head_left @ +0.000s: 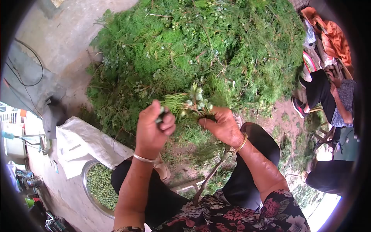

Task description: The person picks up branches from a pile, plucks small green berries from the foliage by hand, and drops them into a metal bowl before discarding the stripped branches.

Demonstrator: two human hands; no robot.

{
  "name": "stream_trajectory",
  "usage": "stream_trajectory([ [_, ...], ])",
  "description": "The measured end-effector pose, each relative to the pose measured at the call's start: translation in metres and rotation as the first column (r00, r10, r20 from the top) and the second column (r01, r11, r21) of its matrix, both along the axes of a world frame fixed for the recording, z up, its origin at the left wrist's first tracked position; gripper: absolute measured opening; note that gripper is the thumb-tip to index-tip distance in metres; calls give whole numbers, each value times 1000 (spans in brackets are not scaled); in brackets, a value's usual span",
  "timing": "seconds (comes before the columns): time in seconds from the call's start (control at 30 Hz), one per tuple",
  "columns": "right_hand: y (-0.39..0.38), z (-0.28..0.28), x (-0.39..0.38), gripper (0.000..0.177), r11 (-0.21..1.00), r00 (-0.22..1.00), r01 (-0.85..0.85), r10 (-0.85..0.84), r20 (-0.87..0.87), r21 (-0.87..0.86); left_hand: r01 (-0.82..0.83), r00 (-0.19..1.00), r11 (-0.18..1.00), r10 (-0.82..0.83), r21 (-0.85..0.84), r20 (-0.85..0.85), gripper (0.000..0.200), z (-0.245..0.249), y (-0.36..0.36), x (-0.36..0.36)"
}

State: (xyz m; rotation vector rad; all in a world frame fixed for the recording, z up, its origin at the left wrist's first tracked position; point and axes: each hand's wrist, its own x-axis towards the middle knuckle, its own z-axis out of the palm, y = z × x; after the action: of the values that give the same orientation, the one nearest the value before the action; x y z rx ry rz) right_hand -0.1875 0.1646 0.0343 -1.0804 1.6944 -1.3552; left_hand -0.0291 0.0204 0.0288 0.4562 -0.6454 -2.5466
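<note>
While the right hand [223,125] grasps the berry sprig [198,103] by its stem end, the leafy tips point across toward the left hand [154,125]. The sprig is in front of the branch pile [201,50], the landmark. The left hand, nearer the tips, is curled around a small dark item [160,116], identity unclear. The berry bowl [84,178] sits to the pile's near left.

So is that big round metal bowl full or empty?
Not empty: in the metal bowl, little green cones cover the inside that shows. A leg hides part, so I cannot tell whether it is completely full.
</note>
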Motion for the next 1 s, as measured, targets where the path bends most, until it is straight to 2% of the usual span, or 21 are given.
stream_trajectory([
  [0.03, 0, 1, 0, 3, 999, 999, 39, -39, 8, -13, -1, 1000, 1000, 1, 1, 0, 24, 2, -4, 2],
  [0.1, 1, -1, 0, 4, 997, 997, 76, -76, 19, -25, -7, 1000, 995, 5, -100, -18, 29, 9, -7, 5],
  [0.13, 2, -4, -2, 4, 997, 996, 81, -81, -38, 2, -8, 1000, 995, 7, -100, -16, 29, 9, -6, 6],
  [0.2, 3, -14, -3, 5, 996, 992, 89, -86, -94, 29, -9, 986, 998, -3, -68, -166, 25, 9, -3, 7],
  [0.33, 1, -24, -2, 8, 996, 930, 81, -93, -356, -48, -1, 984, 997, -14, -80, -179, 20, 15, 4, 0],
  [0.37, 0, -24, -1, 11, 997, 890, 55, -75, -451, -59, -27, 1000, 987, 27, -159, -3, 19, 16, 7, -4],
  [0.4, -1, -24, 1, 11, 997, 890, 52, -73, -449, -57, -39, 982, 970, 82, -241, 169, 18, 18, 10, -8],
  [0.47, -2, -25, 5, 18, 987, 831, 43, -122, -542, -156, -51, 970, 970, 104, -237, 220, 17, 19, 16, -14],
  [0.53, -3, -24, 5, 19, 987, 795, 8, -104, -598, -162, -51, 893, 889, 245, -455, 378, 18, 13, 19, -18],
  [0.57, -3, -24, 5, 21, 986, 753, -29, -87, -652, -165, -65, 876, 882, 275, -468, 395, 18, 12, 21, -20],
  [0.73, -5, -23, 8, 19, 985, 736, -29, -95, -670, -171, -20, 859, 894, 244, -447, 450, 19, 4, 27, -21],
  [0.8, -3, -22, 7, 18, 987, 733, -12, -102, -672, -163, 82, 845, 818, 245, -569, 475, 22, 9, 29, -20],
  [0.93, -1, -31, 4, 18, 992, 698, -58, -41, -715, -114, 173, 808, 820, 198, -545, 555, 24, 8, 35, -25],
  [1.0, -1, -37, 4, 18, 994, 668, -65, -24, -743, -91, 203, 781, 703, 303, -681, 546, 25, -8, 39, -29],
])
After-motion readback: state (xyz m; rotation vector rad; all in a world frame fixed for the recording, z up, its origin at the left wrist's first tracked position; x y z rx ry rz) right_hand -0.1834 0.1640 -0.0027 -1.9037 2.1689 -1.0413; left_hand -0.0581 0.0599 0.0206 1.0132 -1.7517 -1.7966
